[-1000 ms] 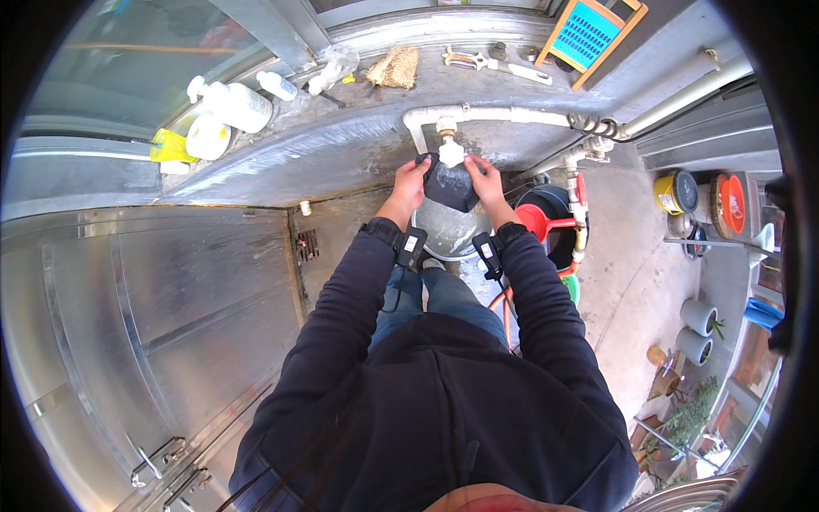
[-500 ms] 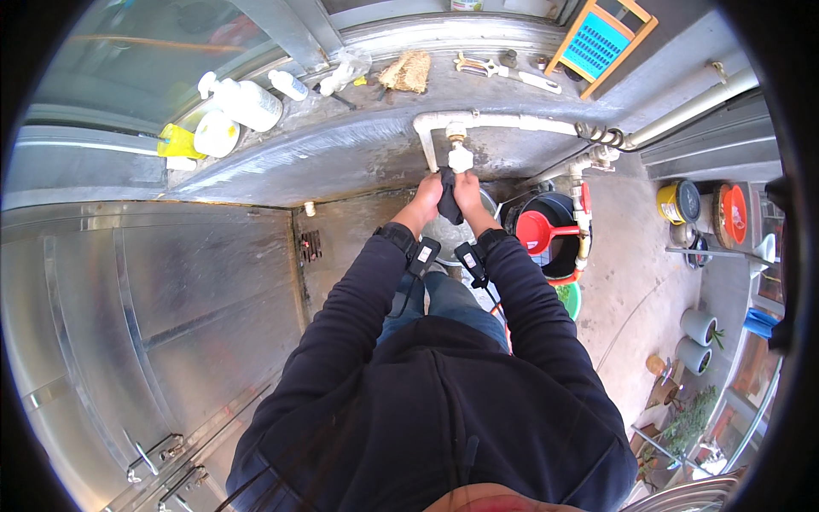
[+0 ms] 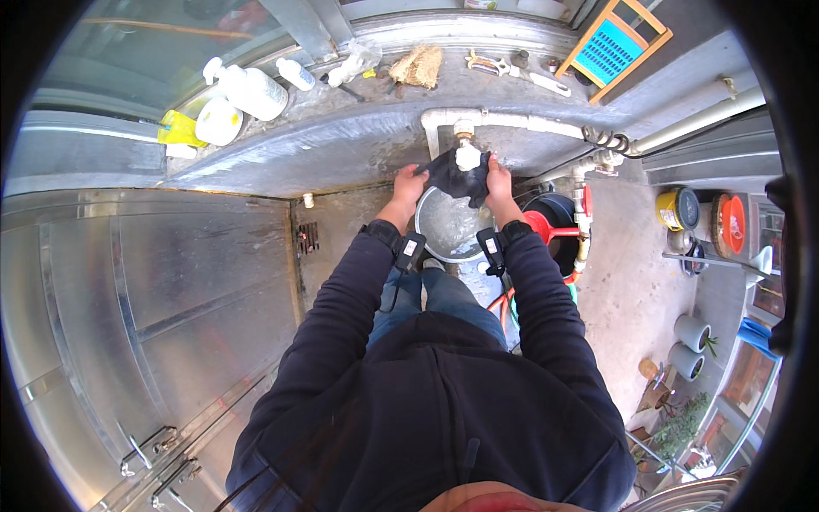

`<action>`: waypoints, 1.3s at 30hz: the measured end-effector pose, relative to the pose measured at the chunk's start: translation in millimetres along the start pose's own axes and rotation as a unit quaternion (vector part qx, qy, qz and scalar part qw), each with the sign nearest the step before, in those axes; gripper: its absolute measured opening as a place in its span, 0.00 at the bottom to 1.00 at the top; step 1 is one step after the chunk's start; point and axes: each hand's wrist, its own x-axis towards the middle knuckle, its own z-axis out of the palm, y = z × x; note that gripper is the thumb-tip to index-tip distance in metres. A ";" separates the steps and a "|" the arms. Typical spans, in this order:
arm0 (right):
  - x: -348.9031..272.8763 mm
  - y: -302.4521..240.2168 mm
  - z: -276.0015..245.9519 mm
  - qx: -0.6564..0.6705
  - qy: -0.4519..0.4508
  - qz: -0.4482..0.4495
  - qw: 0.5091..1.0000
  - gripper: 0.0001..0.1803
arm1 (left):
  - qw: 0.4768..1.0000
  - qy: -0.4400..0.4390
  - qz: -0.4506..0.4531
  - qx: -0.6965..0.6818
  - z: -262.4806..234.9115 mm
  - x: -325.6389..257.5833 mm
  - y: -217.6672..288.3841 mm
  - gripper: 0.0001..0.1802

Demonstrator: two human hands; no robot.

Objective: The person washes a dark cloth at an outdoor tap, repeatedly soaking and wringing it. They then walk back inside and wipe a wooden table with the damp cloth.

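A black cloth (image 3: pixel 454 177) is stretched between my two hands under the white tap (image 3: pixel 467 157). My left hand (image 3: pixel 409 188) grips its left edge, and my right hand (image 3: pixel 499 181) pinches its right edge. Both hands are closed on the fabric. Below the cloth stands a round metal basin (image 3: pixel 449 228) with water in it. The tap hides part of the cloth's middle. What kind of article the cloth is, I cannot tell.
Right of the basin, a red dipper (image 3: pixel 541 225) rests on a black bucket (image 3: pixel 560 209). White pipes (image 3: pixel 531 122) run along the wall. On the ledge lie white bottles (image 3: pixel 256 92), a loofah (image 3: pixel 418 66) and a blue washboard (image 3: pixel 607 49). A metal door (image 3: pixel 196 290) is at left.
My hands have moved apart, and the bunched black cloth is now spread out between them beneath the tap. More of the basin shows.
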 end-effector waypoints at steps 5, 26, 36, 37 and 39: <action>-37.9 -5.4 17.0 0.069 -0.148 0.068 0.984 0.29 | 0.980 -0.150 -0.095 -0.089 28.2 -6.6 -7.7 0.30; -8.6 9.4 -36.1 -0.123 0.038 -0.001 0.992 0.25 | 0.928 -0.206 -0.062 -0.303 23.3 12.6 9.8 0.09; -42.2 6.9 18.1 0.092 -0.177 0.042 0.979 0.23 | 0.962 -0.217 -0.009 -0.168 38.5 -11.9 7.4 0.15; -40.3 8.8 19.0 0.088 -0.143 0.030 0.985 0.20 | 0.976 -0.190 0.000 -0.109 36.5 -14.7 7.7 0.16; -34.8 11.5 21.6 0.031 -0.132 -0.016 0.991 0.19 | 0.987 -0.145 -0.004 -0.070 32.8 -20.6 9.9 0.18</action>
